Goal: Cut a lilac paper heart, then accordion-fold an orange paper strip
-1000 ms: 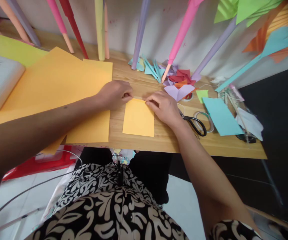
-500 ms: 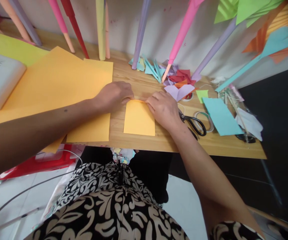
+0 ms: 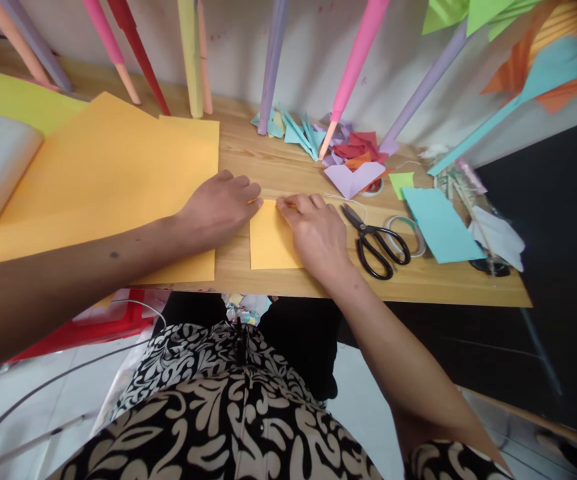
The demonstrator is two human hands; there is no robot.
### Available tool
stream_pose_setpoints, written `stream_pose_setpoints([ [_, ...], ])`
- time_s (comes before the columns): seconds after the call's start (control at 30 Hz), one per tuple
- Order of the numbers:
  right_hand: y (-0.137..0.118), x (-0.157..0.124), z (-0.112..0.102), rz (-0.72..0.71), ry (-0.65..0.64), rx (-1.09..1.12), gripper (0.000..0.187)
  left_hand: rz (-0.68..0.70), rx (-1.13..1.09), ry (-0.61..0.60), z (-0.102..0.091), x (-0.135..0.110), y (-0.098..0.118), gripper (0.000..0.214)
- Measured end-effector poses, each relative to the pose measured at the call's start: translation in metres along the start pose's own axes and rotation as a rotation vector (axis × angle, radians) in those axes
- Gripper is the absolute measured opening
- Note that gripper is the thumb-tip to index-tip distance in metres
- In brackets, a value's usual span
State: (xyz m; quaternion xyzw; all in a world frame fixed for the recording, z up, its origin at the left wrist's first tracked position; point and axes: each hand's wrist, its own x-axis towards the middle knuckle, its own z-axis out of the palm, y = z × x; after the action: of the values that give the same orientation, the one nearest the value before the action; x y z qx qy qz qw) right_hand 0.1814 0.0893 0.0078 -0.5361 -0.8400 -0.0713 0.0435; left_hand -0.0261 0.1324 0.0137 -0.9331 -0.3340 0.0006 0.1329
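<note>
A small yellow-orange sheet of paper lies flat near the table's front edge. At its far left corner, my left hand is closed with thumb and fingers pinching the edge. My right hand pinches the same far edge a little further right, and its palm covers the sheet's right part. To the right of that hand lie black-handled scissors, their blades pointing away to the left. Larger yellow-orange sheets spread under my left forearm.
A white box-shaped object rests on the sheets at left. Rolled paper sticks lean against the wall. Folded paper pieces, a tape roll and a blue sheet lie at right.
My right hand has slid left along the paper's far edge, closer to my left hand, and now covers more of the sheet. The scissors show more fully.
</note>
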Motion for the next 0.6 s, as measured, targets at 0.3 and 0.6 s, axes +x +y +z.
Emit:
stream_pose_setpoints([
  [0.3,0.024,-0.021,0.001,0.103,0.055,-0.004,0.04,-0.034,-0.06,-0.022,0.003,-0.007,-0.002,0.039],
  [0.6,0.037,0.0,-0.002,0.145,0.239,0.308,0.025,-0.032,-0.091,0.046,0.009,-0.005,-0.001,0.037],
])
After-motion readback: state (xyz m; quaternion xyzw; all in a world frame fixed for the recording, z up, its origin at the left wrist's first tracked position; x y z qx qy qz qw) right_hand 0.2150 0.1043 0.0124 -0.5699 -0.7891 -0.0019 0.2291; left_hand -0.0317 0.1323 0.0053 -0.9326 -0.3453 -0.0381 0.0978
